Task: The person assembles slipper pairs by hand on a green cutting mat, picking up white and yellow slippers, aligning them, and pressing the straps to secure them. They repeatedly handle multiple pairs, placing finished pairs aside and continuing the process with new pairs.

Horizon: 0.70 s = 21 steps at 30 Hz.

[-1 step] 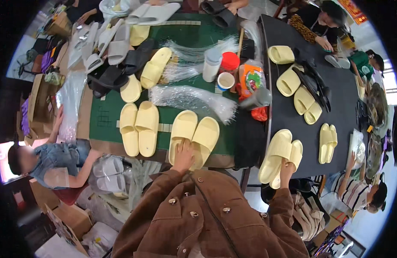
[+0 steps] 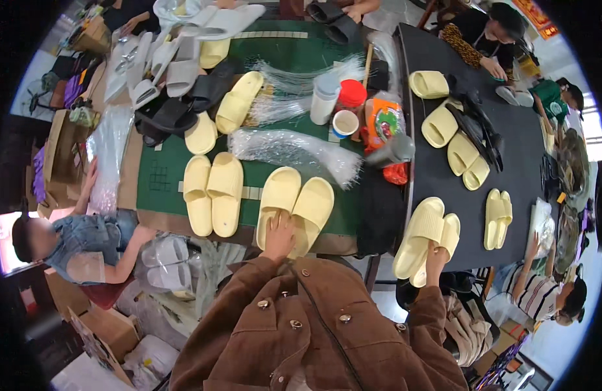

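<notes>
Two pale yellow slide slippers (image 2: 279, 189) lie toe-outward at the near edge of the green cutting mat. My left hand (image 2: 279, 238) grips them at their inner edges, its fingertips partly hidden inside the openings. To the right, a second pair of pale yellow slippers (image 2: 426, 225) is at the near edge of the black table, one overlapping the other. My right hand (image 2: 436, 256) is closed on this pair, with its fingertips hidden under the strap. Left of my left hand, another yellow pair (image 2: 224, 195) lies side by side on the mat.
Clear plastic strips (image 2: 294, 153), a grey-white bottle (image 2: 324, 98), a red-lidded jar (image 2: 351, 96) and a paper cup (image 2: 344, 124) stand mid-table. Black slippers (image 2: 167, 117) lie left; more yellow slides (image 2: 439, 127) lie right. A person in denim (image 2: 89, 251) sits at left, others at right.
The view has shifted very slightly. Both hands keep their hold on the slippers, and nothing else has visibly moved.
</notes>
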{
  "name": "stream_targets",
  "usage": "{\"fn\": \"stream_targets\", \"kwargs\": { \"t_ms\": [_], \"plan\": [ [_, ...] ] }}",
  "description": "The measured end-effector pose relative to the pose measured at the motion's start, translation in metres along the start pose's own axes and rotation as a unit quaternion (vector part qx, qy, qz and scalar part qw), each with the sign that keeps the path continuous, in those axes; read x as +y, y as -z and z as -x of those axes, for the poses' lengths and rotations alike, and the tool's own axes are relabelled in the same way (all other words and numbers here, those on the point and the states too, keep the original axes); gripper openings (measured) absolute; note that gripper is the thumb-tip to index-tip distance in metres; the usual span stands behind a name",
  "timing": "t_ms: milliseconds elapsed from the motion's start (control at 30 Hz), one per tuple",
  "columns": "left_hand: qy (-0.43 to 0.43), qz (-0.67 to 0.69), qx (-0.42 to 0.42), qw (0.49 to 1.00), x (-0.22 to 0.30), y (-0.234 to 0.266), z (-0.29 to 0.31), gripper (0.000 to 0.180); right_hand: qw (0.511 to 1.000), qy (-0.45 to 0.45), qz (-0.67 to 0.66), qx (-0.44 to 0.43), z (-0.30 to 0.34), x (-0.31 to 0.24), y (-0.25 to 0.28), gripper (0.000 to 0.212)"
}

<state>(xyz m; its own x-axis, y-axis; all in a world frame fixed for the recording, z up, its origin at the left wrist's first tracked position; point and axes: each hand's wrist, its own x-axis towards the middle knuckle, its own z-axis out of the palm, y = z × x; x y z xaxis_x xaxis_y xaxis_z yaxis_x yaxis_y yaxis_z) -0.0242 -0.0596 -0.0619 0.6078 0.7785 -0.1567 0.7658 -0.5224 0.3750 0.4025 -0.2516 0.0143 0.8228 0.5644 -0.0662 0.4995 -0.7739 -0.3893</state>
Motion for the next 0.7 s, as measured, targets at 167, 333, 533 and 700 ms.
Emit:
{"fn": "stream_targets", "kwargs": {
  "t_ms": [167,333,533,700],
  "plan": [
    [0.063,-0.034,0.027,0.997,-0.034,0.019,0.008,0.058,0.997,-0.031,-0.069,-0.019,-0.013,0.051,-0.012,0.043],
    [0.122,-0.059,0.023,0.991,-0.111,0.035,0.026,0.060,0.984,0.012,-0.175,-0.013,-0.001,0.042,-0.019,0.037],
    [0.194,-0.039,0.096,0.975,-0.223,0.045,0.048,0.059,0.967,0.075,-0.235,-0.063,0.045,-0.058,0.009,0.026],
    [0.311,-0.028,0.090,0.946,-0.264,0.066,0.041,0.061,0.960,0.183,0.012,-0.213,0.054,-0.134,0.012,0.024]
  ]
}}
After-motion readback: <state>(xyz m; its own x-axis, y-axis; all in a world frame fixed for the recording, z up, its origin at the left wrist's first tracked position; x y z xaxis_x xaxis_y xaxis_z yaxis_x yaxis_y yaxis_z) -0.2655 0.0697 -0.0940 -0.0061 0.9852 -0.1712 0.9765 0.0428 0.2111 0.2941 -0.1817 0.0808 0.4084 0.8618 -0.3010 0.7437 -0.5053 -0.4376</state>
